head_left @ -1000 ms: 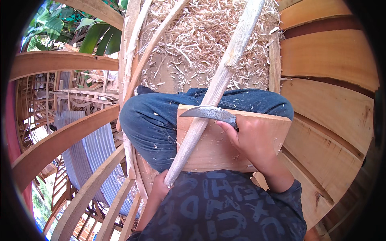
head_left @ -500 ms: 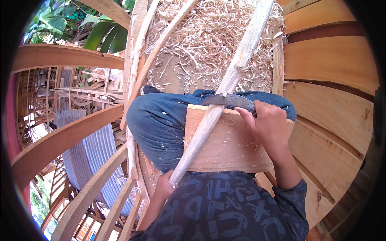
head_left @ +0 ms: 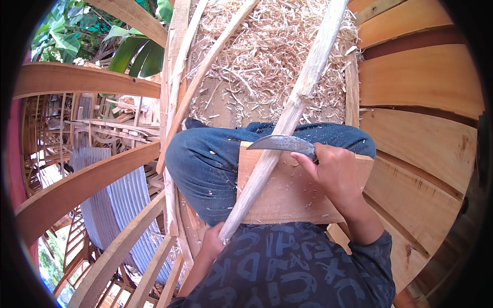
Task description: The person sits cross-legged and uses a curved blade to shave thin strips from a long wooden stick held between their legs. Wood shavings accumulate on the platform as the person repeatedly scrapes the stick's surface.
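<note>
A long, pale, peeled wooden pole (head_left: 267, 163) slants from my waist across my lap toward the far right. Its near end is gripped by my left hand (head_left: 213, 241). My right hand (head_left: 336, 169) is closed round the handle of a curved knife (head_left: 282, 143), and the fist hides that handle. The grey blade lies across the pole, its tip pointing left. Under the pole, a flat wooden board (head_left: 303, 190) rests on my lap, dotted with small shavings.
Wood shavings (head_left: 257, 56) cover the floor ahead. Two thin wooden strips (head_left: 205, 61) lean along the left edge. Beyond the railing (head_left: 87, 174) on the left are corrugated metal sheets (head_left: 123, 205) and leafy plants. A plank wall (head_left: 416, 128) stands close on my right.
The knife has come a little nearer to me and left along the pole, with my right hand following. My left hand keeps its hold on the pole's end.
</note>
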Demonstrator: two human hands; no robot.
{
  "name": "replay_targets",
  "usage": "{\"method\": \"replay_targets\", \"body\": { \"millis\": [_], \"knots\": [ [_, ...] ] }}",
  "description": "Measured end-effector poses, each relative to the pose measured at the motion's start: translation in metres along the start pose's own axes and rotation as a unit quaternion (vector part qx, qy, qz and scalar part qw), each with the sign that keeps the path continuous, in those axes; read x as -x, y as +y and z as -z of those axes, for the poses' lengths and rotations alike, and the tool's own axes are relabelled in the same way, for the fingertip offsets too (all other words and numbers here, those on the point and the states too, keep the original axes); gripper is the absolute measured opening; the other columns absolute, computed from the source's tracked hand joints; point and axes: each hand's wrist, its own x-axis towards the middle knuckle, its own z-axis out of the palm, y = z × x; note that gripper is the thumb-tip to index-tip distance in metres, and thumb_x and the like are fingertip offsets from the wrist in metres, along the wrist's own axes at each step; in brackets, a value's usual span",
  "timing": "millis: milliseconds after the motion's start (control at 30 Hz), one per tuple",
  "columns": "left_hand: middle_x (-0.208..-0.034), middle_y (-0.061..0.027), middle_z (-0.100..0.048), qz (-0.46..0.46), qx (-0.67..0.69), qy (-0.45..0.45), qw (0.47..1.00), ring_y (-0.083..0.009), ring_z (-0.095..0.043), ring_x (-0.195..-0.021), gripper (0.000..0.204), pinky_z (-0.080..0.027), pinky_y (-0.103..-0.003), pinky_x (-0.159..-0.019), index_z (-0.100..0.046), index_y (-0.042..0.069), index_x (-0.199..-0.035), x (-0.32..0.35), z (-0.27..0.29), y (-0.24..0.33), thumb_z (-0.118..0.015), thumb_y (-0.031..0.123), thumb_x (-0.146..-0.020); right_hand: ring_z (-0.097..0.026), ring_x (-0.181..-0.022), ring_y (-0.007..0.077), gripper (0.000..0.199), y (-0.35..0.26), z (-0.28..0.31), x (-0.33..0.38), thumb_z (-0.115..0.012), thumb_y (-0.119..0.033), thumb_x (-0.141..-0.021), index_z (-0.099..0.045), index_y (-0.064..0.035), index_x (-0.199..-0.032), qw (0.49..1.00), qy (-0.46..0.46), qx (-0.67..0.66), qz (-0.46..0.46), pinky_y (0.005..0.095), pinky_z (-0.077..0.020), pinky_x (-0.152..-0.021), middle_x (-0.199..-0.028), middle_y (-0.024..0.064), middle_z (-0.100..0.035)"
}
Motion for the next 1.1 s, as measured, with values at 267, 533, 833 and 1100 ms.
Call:
{"method": "replay_targets", "body": {
  "millis": [267,533,833,1100],
  "knots": [
    [-0.078,-0.0138,-0.065,0.005,-0.009,0.008,1.0,-0.0232,-0.064,-0.069,0.033,-0.048,-0.032,-0.066,-0.062,0.002,-0.098,0.002,-0.001,-0.004,-0.069,0.019,-0.071,-0.057,-0.045,0.0293,0.055,0.017,0.01,-0.023,-0.063,-0.053,-0.081,-0.057,-0.0033,-0.058,0.997,0.021,0.025,-0.068,0.0381,-0.0439,-0.043,-0.05,0.0136,-0.055],
    [-0.08,-0.0173,-0.064,0.013,-0.017,0.019,1.0,-0.0313,-0.064,-0.074,0.036,-0.048,-0.035,-0.067,-0.062,0.003,-0.098,0.003,-0.001,0.005,-0.071,0.023,-0.07,-0.058,-0.048,0.0313,0.055,0.02,0.013,-0.027,-0.063,-0.053,-0.081,-0.058,-0.0025,-0.058,0.994,0.047,0.062,-0.079,0.0388,-0.045,-0.045,-0.052,0.015,-0.056],
    [-0.078,-0.0196,-0.062,-0.005,-0.044,0.02,0.999,-0.0375,-0.062,-0.073,0.034,-0.047,-0.038,-0.064,-0.061,0.002,-0.093,0.001,-0.002,-0.002,-0.071,0.026,-0.072,-0.059,-0.049,0.0332,0.053,0.007,0.011,-0.015,-0.062,-0.051,-0.083,-0.058,-0.0022,-0.061,0.998,-0.018,-0.006,-0.06,0.0396,-0.0469,-0.047,-0.055,0.016,-0.058],
    [-0.078,-0.0201,-0.062,-0.018,-0.032,0.024,0.999,-0.0389,-0.062,-0.074,0.032,-0.047,-0.039,-0.063,-0.061,0.002,-0.093,0.001,-0.002,-0.005,-0.071,0.024,-0.072,-0.059,-0.048,0.0339,0.057,0.018,0.013,-0.034,-0.056,-0.049,-0.088,-0.058,-0.0012,-0.058,0.995,0.033,0.021,-0.093,0.041,-0.045,-0.044,-0.052,0.0186,-0.056]
  ]
}}
